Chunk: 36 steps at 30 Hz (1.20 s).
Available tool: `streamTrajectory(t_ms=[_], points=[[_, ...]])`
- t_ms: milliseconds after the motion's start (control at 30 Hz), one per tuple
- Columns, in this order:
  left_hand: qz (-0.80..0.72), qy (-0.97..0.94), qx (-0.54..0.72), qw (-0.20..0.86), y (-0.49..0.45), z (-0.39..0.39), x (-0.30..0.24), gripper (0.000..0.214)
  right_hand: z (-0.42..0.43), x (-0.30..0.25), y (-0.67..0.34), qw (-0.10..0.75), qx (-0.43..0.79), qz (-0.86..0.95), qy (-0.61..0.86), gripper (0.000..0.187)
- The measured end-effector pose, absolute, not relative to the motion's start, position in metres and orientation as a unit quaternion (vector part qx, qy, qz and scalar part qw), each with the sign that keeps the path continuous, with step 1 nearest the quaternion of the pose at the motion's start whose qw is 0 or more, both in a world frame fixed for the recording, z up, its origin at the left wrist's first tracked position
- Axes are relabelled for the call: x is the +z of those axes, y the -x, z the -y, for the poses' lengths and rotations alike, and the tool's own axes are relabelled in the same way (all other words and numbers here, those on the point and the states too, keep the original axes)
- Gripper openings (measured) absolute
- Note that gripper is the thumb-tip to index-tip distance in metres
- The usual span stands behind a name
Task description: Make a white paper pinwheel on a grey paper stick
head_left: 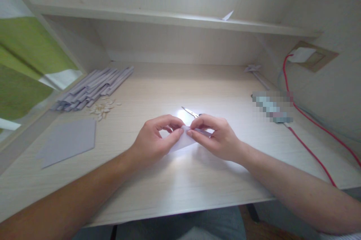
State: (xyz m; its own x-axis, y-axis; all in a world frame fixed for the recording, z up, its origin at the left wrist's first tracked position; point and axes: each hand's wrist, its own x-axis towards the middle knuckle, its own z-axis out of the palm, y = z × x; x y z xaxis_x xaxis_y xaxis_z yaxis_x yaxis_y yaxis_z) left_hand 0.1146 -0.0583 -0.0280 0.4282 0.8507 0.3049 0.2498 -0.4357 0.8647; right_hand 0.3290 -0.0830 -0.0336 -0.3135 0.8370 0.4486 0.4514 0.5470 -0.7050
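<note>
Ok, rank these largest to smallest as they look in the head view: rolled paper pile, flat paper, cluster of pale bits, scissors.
1. Rolled paper pile and flat paper: too alike to rank.
2. Cluster of pale bits.
3. Scissors: visible part only, partly hidden behind the right hand.

1. No text, label, brand, number or sign can be read.
2. To the right of the scissors (190, 112), the face of a device (270, 107) is masked by pixelation; any lettering is hidden.
3. On the white plug (302, 55), farther right and beyond the scissors, no marking can be made out.
</note>
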Motion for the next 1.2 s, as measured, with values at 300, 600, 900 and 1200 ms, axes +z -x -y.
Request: streamTrajectory(t_ms=[300,600,900,1200], points=[[-0.358,-0.756,0.391,0.384,-0.1150,0.0597,-0.0272,0.009,0.0837,-0.0341,-0.3292,0.421,0.244,0.768,0.416,0.009],[-0.358,-0.761,0.387,0.377,-0.1154,0.0592,-0.0256,0.008,0.0841,-0.0340,-0.3287,0.433,0.245,0.763,0.412,0.009],[-0.350,-0.766,0.396,0.366,-0.1152,0.0597,-0.0270,0.008,0.0838,-0.0335,-0.3285,0.435,0.236,0.767,0.409,0.008],[-0.354,-0.759,0.397,0.376,-0.1163,0.0600,-0.0265,0.008,0.0845,-0.0339,-0.3279,0.438,0.235,0.767,0.406,0.008]])
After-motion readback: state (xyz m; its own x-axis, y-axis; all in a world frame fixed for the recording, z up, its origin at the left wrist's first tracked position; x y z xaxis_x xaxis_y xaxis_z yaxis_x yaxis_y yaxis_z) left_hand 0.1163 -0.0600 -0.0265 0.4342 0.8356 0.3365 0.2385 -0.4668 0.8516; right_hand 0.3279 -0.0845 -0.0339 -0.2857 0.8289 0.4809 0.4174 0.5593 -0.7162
